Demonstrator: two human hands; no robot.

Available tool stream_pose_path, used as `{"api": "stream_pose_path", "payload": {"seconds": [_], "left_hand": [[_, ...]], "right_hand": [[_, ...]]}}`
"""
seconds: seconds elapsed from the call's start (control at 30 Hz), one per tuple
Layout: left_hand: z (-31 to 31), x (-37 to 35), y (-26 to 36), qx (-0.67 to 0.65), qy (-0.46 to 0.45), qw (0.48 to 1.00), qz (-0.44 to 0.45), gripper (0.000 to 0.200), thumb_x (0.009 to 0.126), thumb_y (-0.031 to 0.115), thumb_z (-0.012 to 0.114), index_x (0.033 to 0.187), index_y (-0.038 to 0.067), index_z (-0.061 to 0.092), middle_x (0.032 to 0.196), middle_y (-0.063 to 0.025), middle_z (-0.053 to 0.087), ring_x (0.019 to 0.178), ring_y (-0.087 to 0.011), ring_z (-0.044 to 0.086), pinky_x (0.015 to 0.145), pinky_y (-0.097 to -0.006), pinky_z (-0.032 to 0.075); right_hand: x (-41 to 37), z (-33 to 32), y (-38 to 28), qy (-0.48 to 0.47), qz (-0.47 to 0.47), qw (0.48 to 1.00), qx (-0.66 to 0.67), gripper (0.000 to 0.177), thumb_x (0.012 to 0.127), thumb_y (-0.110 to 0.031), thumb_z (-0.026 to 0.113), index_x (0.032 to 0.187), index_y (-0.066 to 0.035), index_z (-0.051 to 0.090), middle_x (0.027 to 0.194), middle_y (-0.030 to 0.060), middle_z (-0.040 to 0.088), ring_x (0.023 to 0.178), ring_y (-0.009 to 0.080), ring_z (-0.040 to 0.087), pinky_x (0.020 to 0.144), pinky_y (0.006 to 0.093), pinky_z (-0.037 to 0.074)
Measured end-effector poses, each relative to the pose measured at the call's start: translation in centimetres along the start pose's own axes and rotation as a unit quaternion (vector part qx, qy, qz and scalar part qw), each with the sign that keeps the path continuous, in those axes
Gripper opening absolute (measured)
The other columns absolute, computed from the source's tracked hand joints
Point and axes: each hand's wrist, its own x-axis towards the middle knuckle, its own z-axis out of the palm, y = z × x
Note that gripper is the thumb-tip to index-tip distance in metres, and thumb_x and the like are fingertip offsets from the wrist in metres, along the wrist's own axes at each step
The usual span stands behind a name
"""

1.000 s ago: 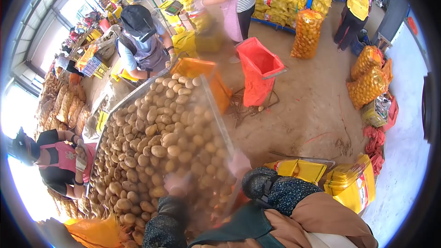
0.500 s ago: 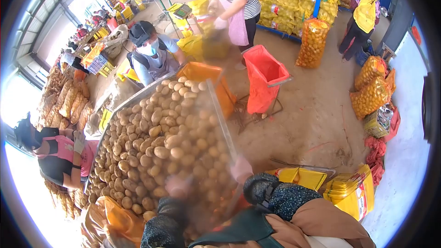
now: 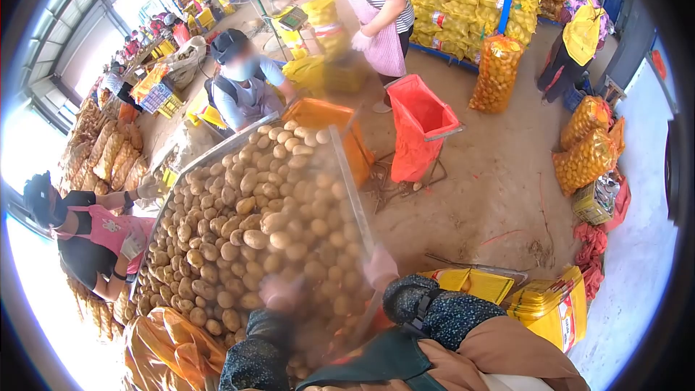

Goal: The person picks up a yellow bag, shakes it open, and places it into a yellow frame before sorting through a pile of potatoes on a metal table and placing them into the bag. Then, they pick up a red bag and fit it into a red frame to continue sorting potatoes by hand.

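A heap of potatoes [image 3: 217, 246] covers a metal-rimmed sorting table in front of me. My left hand [image 3: 281, 293], in a pinkish glove, is low over the near potatoes and seems to touch them. A hazy patch in the view blurs its fingers, so I cannot see whether it holds one. My right hand [image 3: 380, 268], gloved alike, rests at the table's metal rim [image 3: 350, 188] on the right side. Its fingers are too blurred to make out. Dark speckled sleeves cover both my forearms.
A red bag [image 3: 416, 130] hangs open on a stand beyond the rim, beside an orange crate [image 3: 329, 127]. Yellow folded bags [image 3: 554, 304] lie at my right. Co-workers stand at the table's left [image 3: 101, 235] and far side [image 3: 246, 83]. Filled sacks [image 3: 496, 72] stand behind.
The left co-worker's arm has reached out toward the far side. The standing person in stripes has straightened, stretching an arm left. My hands have hardly moved.
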Motion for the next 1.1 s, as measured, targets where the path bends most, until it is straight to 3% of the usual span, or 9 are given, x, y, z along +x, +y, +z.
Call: {"api": "stream_pose_path", "payload": {"seconds": [0.17, 0.27, 0.37, 0.87, 1.1], "left_hand": [[-0.6, -0.6, 0.1, 0.009, -0.007, 1.000, 0.025, 0.097, 0.072, 0.069, 0.068, 0.130, -0.006, 0.047, 0.134, -0.0225, 0.050, 0.126, -0.0370, 0.047, 0.105, -0.0454, 0.040], [0.4, -0.5, -0.4, 0.004, 0.064, 0.997, 0.051, 0.091, 0.072, 0.070, 0.063, 0.119, -0.007, 0.057, 0.122, -0.0230, 0.057, 0.115, -0.0392, 0.054, 0.098, -0.0465, 0.044], [-0.2, -0.3, -0.1, -0.011, -0.004, 1.000, 0.007, 0.098, 0.072, 0.069, 0.068, 0.130, -0.006, 0.046, 0.135, -0.0228, 0.050, 0.127, -0.0370, 0.046, 0.105, -0.0457, 0.040], [-0.2, -0.3, -0.2, 0.009, -0.001, 1.000, 0.015, 0.099, 0.071, 0.071, 0.067, 0.131, -0.005, 0.046, 0.134, -0.0216, 0.051, 0.126, -0.0361, 0.048, 0.103, -0.0437, 0.042], [-0.4, -0.1, 0.5, 0.016, 0.010, 0.999, 0.042, 0.099, 0.070, 0.070, 0.068, 0.133, -0.003, 0.046, 0.135, -0.0205, 0.051, 0.128, -0.0365, 0.045, 0.106, -0.0440, 0.038]], "right_hand": [[-0.6, -0.6, -0.7, 0.008, 0.013, 1.000, 0.013, 0.043, 0.086, -0.034, 0.062, 0.111, -0.002, 0.051, 0.108, 0.0280, 0.064, 0.103, 0.0445, 0.062, 0.089, 0.0504, 0.049], [-0.4, -0.3, -0.4, 0.013, 0.009, 1.000, 0.008, 0.042, 0.085, -0.032, 0.062, 0.112, -0.001, 0.051, 0.108, 0.0287, 0.064, 0.103, 0.0447, 0.062, 0.089, 0.0505, 0.049], [-0.5, -0.4, -0.3, 0.007, 0.005, 1.000, 0.011, 0.043, 0.085, -0.032, 0.062, 0.112, -0.001, 0.051, 0.108, 0.0292, 0.064, 0.104, 0.0449, 0.062, 0.089, 0.0502, 0.049], [-0.2, -0.2, -0.2, 0.005, 0.006, 1.000, 0.011, 0.045, 0.085, -0.034, 0.063, 0.114, -0.001, 0.053, 0.110, 0.0288, 0.064, 0.106, 0.0458, 0.061, 0.091, 0.0500, 0.049], [-0.3, 0.1, 0.2, 0.001, 0.008, 1.000, -0.003, 0.042, 0.084, -0.031, 0.062, 0.113, -0.001, 0.057, 0.110, 0.0275, 0.064, 0.106, 0.0441, 0.061, 0.091, 0.0480, 0.049]]}}
